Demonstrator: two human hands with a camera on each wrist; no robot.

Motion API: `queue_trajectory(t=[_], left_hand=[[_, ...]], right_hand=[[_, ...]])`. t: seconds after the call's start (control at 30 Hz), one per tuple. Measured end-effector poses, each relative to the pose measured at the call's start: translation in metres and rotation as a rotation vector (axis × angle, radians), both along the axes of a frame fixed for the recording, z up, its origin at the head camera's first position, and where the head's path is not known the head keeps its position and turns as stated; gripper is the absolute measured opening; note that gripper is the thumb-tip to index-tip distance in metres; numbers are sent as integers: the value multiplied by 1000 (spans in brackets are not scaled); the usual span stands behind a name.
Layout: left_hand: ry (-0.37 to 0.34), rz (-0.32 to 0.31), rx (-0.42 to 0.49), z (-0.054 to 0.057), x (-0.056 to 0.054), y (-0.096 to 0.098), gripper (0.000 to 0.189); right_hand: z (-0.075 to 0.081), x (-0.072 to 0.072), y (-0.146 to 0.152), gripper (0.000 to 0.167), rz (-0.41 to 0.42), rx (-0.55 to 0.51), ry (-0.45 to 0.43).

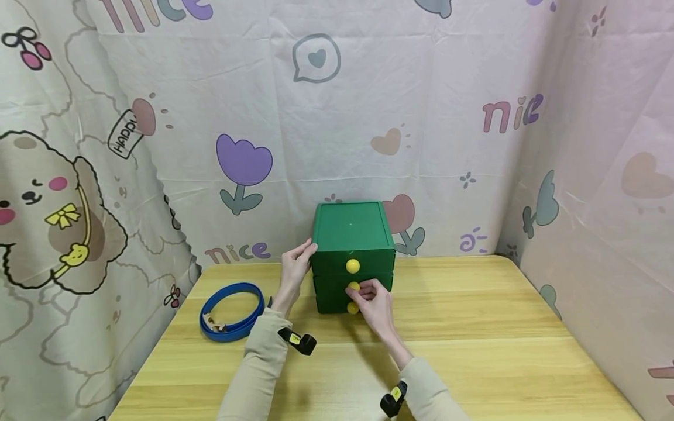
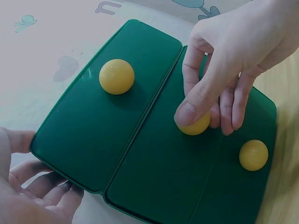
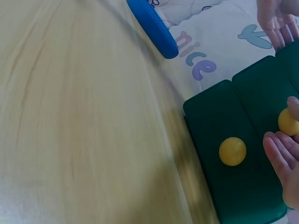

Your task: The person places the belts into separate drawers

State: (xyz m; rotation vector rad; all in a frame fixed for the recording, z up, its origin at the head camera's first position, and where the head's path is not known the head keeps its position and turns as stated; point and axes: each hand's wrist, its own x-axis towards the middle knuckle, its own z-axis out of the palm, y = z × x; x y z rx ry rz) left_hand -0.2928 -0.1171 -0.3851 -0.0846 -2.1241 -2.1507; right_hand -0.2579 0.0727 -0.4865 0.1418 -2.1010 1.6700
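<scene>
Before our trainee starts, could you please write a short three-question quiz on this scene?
1. How many yellow knobs show on the front of the green drawer box?
2. True or false: in the head view, the coiled blue belt lies left of the box.
3. Which knob does the right hand pinch: top, middle or bottom?

Key: 1. Three. 2. True. 3. The middle knob.

The green drawer box [image 1: 353, 225] looks like smooth plastic with a soft sheen, its yellow knobs [image 1: 353, 266] glossier. Smooth wood grain covers the surface [image 1: 500, 316]; creased, matt cloth [image 1: 347, 111] hangs behind. The blue belt's [image 1: 229, 337] buckle [image 1: 213, 323] looks metallic.
</scene>
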Motion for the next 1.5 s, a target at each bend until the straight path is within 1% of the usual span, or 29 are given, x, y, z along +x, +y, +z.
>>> queue_trajectory(t=[0.17, 0.2, 0.37, 0.43, 0.6, 0.77, 0.83, 0.93, 1.1, 1.4, 1.5], left_hand=[[4, 0, -3, 0, 0, 0, 48], [3, 0, -4, -1, 0, 0, 48], [0, 5, -5, -1, -1, 0, 49], [0, 8, -5, -1, -1, 0, 49], [0, 1, 1, -2, -2, 0, 49], [5, 1, 12, -2, -1, 0, 49], [7, 6, 15, -2, 0, 0, 48], [3, 11, 21, -3, 0, 1, 49], [0, 16, 19, -3, 0, 4, 50], [-5, 28, 10, -3, 3, 5, 51], [-5, 31, -2, -4, 2, 4, 52]], right_hand=[[0, 2, 1, 24, 32, -14, -2], [1, 2, 0, 23, 24, -10, -12], [1, 1, -1, 24, 15, -17, -6], [0, 0, 0, 25, 28, -21, 1], [-1, 2, 1, 25, 25, -24, -2], [2, 3, 2, 26, 1, -47, 7], [7, 6, 2, 26, -2, -63, 8], [19, 15, 4, 26, 14, -84, 12], [32, 26, 7, 24, 31, -92, 68], [52, 31, 12, 26, 3, -147, 220], [58, 30, 15, 25, -11, -151, 249]])
